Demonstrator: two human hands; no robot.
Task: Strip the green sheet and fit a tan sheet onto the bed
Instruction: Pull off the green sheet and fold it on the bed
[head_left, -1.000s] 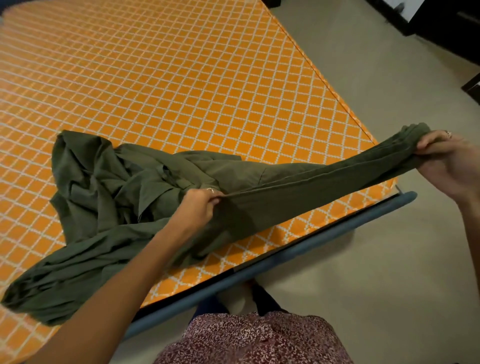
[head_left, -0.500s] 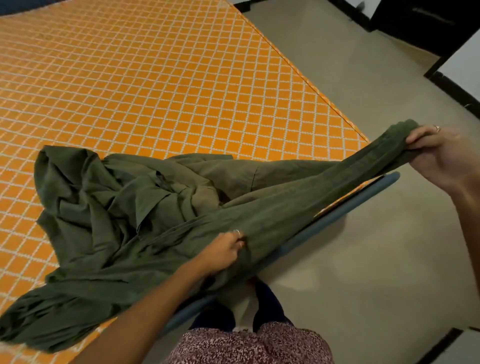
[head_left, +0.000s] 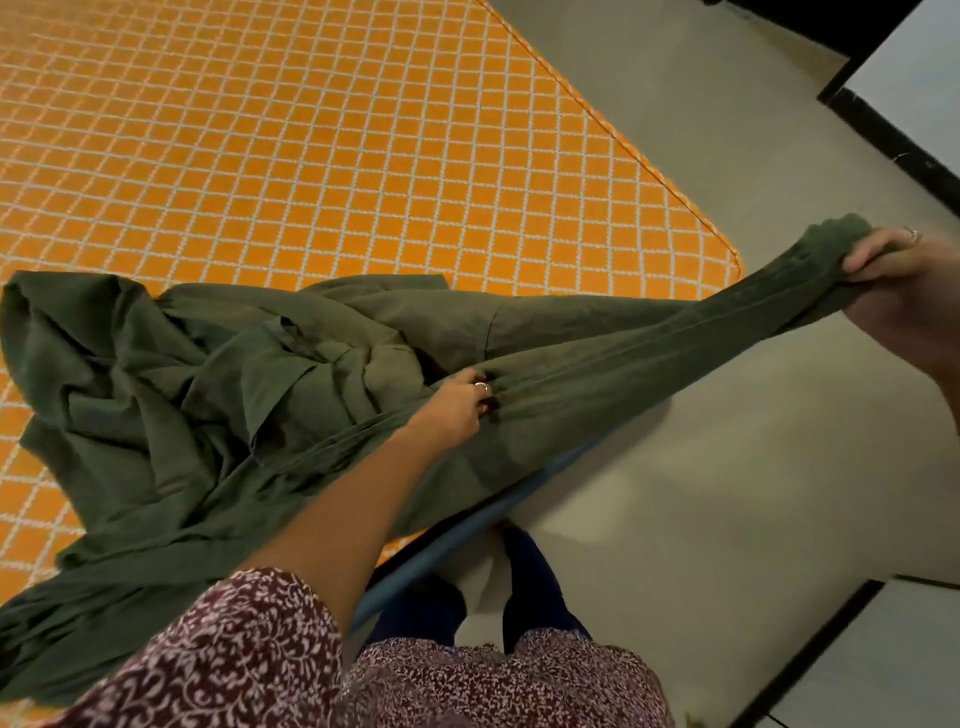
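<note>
A: Why is the sheet (head_left: 218, 395) bunched near the bed's corner instead of spread out?

B: It looks already stripped. The mattress (head_left: 260, 156) shows bare orange all around it, so the person is probably gathering the sheet up to carry it off.

A: And the right hand (head_left: 904, 291), out over the floor (head_left: 727, 467)?

B: Its fingers are curled round one end of the sheet, drawing a long band of cloth taut past the mattress corner. Holding the end well away from the heap makes that edge run straight.

A: The left hand (head_left: 457, 408)?

B: It sits midway along that band, just above the blue frame (head_left: 457, 535). Its fingers appear to pinch the cloth, though the tips are partly buried in folds. Likely it is finding the edge, to fold or gather the length.

A: Any tan sheet?

B: None in view. Most of the green one lies crumpled on the mattress, its near end trailing toward the person's sleeve (head_left: 234, 649).
</note>
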